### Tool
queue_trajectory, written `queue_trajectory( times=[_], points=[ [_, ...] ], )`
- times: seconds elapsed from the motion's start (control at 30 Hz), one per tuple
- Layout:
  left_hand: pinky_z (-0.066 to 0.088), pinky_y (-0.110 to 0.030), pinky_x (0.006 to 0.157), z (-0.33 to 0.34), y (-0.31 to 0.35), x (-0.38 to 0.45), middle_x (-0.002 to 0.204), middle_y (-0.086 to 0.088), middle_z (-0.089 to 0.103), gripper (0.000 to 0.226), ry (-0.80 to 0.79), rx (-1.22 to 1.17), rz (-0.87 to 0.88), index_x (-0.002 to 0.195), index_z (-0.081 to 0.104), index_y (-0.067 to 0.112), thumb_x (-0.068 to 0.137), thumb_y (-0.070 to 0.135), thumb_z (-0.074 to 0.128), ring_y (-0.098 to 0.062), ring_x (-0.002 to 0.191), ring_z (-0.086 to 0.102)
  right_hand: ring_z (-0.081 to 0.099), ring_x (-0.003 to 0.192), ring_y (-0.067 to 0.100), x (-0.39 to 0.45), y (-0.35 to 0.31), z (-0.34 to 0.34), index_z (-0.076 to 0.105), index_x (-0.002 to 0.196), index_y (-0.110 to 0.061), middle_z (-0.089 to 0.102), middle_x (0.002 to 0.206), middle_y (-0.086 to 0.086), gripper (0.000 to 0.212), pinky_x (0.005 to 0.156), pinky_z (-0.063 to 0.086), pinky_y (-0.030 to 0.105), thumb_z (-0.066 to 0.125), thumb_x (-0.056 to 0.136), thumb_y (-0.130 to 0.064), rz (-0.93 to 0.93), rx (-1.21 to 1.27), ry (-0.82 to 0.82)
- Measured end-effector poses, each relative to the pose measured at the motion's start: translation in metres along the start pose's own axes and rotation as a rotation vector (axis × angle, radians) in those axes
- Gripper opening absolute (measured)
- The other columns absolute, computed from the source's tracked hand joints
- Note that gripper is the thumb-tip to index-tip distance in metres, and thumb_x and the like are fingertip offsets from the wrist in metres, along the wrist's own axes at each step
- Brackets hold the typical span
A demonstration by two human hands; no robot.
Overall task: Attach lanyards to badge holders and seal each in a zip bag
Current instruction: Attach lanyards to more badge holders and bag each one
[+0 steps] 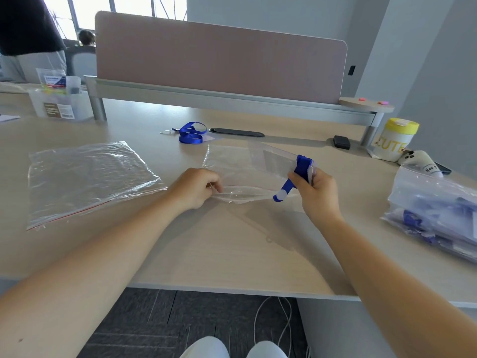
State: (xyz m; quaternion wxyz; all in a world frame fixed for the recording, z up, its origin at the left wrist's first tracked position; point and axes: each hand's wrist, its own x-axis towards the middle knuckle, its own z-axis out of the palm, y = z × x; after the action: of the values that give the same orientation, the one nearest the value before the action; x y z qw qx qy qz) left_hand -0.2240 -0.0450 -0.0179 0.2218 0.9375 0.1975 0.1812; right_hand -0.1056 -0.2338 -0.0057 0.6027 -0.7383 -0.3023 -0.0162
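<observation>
Clear zip bag (240, 166) held at its mouth, centre of the frame, with a folded blue lanyard (300, 171) and badge holder at the opening.
Left hand (196, 188) rests on the pale worktop (206, 254), its fingers (215, 186) curled and pinching the near edge of the bag; right hand (315, 192) grips the lanyard bundle, fingers closed round it, just beside the bag's right edge, one blue end hanging below the hand. Another loose blue lanyard (192, 133) lies beyond the bag, upper centre. An empty zip bag (87, 177) lies flat at left; a stack of filled bags (436, 215) sits at the right edge. A yellow-lidded tub (395, 138) stands at upper right.
</observation>
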Motion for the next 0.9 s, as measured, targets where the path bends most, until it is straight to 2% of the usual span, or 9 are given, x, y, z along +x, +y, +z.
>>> queue_trajectory(
  times=[0.07,0.13,0.23,0.27,0.33,0.43,0.6,0.73,0.9],
  points=[
    [0.034,-0.017,0.073,0.0,0.001,0.001,0.105,-0.007,0.065,0.025,-0.001,-0.051,-0.026,0.102,0.067,0.008,0.083,-0.002,0.054,-0.015,0.087,0.052,0.035,0.038,0.002,-0.002,-0.003,0.0,0.043,0.054,-0.017,0.043,0.034,-0.016,0.037,0.041,0.027,0.01,0.053,0.088,-0.006,0.005,0.056,-0.014],
    [0.033,-0.013,0.074,-0.001,0.003,0.002,0.111,-0.006,0.064,0.029,0.007,-0.114,-0.043,0.107,0.065,0.008,0.083,-0.003,0.055,-0.011,0.089,0.051,0.046,0.051,-0.003,-0.004,-0.006,0.0,0.053,0.063,-0.015,0.054,0.052,-0.014,0.026,0.054,0.037,0.007,0.053,0.087,-0.005,-0.003,0.106,-0.053],
    [0.035,-0.018,0.08,-0.003,0.008,0.002,0.117,-0.006,0.062,0.035,0.014,-0.183,-0.055,0.111,0.063,0.01,0.081,-0.005,0.057,-0.014,0.09,0.051,0.052,0.077,0.018,-0.005,-0.011,0.0,0.06,0.082,-0.003,0.058,0.076,0.006,0.009,0.081,0.047,0.031,0.053,0.087,-0.004,0.002,0.127,-0.117],
    [0.035,-0.019,0.081,-0.003,0.01,0.002,0.119,-0.005,0.061,0.037,0.015,-0.204,-0.055,0.113,0.062,0.011,0.08,-0.005,0.058,-0.015,0.091,0.051,0.05,0.079,0.02,-0.006,-0.011,-0.001,0.059,0.083,0.0,0.057,0.076,0.011,0.008,0.081,0.046,0.034,0.053,0.088,-0.004,-0.002,0.1,-0.137],
    [0.035,-0.019,0.081,-0.004,0.012,0.003,0.121,-0.004,0.059,0.04,0.014,-0.237,-0.044,0.116,0.06,0.013,0.08,-0.005,0.06,-0.014,0.092,0.051,0.047,0.074,0.019,-0.005,-0.012,-0.003,0.057,0.08,0.003,0.054,0.072,0.018,0.013,0.069,0.04,0.021,0.052,0.088,-0.006,-0.035,-0.022,-0.178],
    [0.033,-0.018,0.082,-0.005,0.014,0.005,0.124,-0.002,0.058,0.046,0.018,-0.249,-0.024,0.122,0.057,0.015,0.08,-0.003,0.061,-0.013,0.095,0.05,0.041,0.06,0.01,-0.004,-0.014,-0.006,0.052,0.065,-0.011,0.049,0.069,0.0,0.026,0.055,0.034,0.008,0.048,0.089,-0.005,-0.147,-0.28,-0.2],
    [0.035,-0.02,0.093,-0.007,0.023,0.005,0.125,-0.006,0.057,0.053,0.034,-0.379,0.002,0.126,0.054,0.012,0.076,-0.003,0.066,-0.022,0.116,0.052,0.049,0.087,0.029,0.004,-0.017,-0.004,0.056,0.102,-0.001,0.048,0.094,0.011,0.017,0.069,0.033,0.029,0.045,0.092,-0.009,-0.303,-0.657,-0.187],
    [0.032,-0.018,0.093,-0.011,0.033,0.003,0.114,0.005,0.052,0.063,-0.02,-0.448,0.022,0.129,0.049,0.015,0.072,0.003,0.072,-0.016,0.117,0.048,0.046,0.075,0.026,0.004,-0.027,-0.001,0.044,0.108,-0.007,0.05,0.084,0.004,0.019,0.062,0.033,0.03,0.047,0.092,-0.016,-0.34,-0.728,-0.085],
    [0.032,-0.014,0.091,-0.015,0.038,0.003,0.123,0.007,0.043,0.079,-0.095,-0.431,0.067,0.137,0.037,0.017,0.069,-0.001,0.073,-0.009,0.113,0.042,0.059,0.078,0.035,0.008,-0.028,0.005,0.064,0.102,-0.004,0.064,0.093,0.015,0.021,0.066,0.047,0.036,0.059,0.082,-0.008,-0.57,-0.658,-0.041]
  ],
)
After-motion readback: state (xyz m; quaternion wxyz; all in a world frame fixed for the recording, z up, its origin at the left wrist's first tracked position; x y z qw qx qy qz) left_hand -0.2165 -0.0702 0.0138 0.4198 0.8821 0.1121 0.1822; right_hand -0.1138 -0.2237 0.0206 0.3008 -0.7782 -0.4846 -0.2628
